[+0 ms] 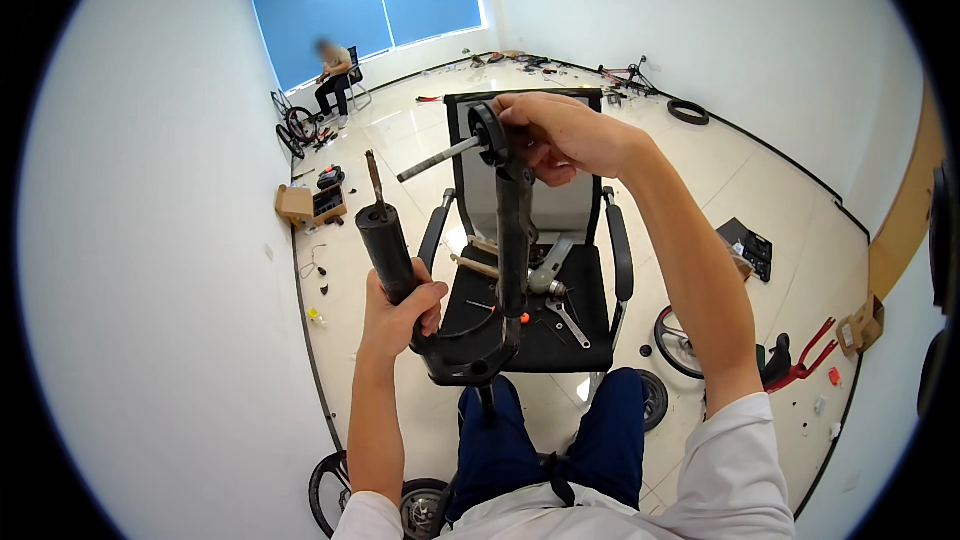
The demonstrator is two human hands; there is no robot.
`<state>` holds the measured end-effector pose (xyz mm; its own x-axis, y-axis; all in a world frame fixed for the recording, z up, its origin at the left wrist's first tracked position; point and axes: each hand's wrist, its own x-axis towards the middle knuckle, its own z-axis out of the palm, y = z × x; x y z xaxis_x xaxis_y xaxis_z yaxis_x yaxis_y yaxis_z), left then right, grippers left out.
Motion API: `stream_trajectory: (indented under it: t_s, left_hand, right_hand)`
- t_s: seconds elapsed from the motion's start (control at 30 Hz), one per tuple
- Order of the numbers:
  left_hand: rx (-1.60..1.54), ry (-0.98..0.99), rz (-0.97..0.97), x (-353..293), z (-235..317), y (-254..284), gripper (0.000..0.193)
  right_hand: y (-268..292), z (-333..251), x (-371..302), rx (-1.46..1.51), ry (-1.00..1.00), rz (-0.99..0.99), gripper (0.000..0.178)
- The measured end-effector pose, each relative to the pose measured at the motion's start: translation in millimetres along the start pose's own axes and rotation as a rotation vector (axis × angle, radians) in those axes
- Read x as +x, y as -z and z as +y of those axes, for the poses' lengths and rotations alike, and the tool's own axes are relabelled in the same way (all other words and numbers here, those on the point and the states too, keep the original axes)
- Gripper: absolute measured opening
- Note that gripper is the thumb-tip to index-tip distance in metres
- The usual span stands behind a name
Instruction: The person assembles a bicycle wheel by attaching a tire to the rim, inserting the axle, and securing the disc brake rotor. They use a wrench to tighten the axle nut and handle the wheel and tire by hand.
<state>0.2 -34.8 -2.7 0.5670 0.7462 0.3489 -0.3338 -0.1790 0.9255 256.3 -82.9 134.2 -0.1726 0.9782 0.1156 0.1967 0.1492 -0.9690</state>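
Note:
In front of me a black suspension fork (pixel 513 250) stands with its curved crown low, near my knees. My left hand (pixel 392 310) is closed around its left leg (pixel 386 245). From that leg's top end a thin brownish rod (pixel 375 180) sticks up. At the top of the right leg, my right hand (pixel 560 135) is closed on a round black part (pixel 488 135). A grey metal rod (pixel 438 159) extends from this part toward the left. The right fingertips are partly hidden behind the part and the leg.
A black office chair (pixel 628 250) faces me, with a wrench (pixel 568 324) and other tools on its seat. On the floor lie a tool case (pixel 748 248), a cardboard box (pixel 295 204), wheels, a tire (pixel 688 112) and a red frame part (pixel 805 365). Another person (pixel 337 75) sits far left.

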Motion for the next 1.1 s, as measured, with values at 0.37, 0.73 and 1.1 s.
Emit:
stream_trajectory:
  t_s: [0.37,0.73,1.1]
  left_hand:
    - [0.017,-0.003,0.008,0,0,1,0.021]
    - [0.022,-0.008,-0.005,1,-1,2,0.020]
    - [0.063,-0.022,0.015,-3,1,3,0.022]
  right_hand:
    - [1,12,-3,-0.033,0.127,0.049,0.025]
    - [4,22,0,0.018,0.322,0.168,0.026]
    - [1,28,-1,-0.227,0.432,0.166,0.031]
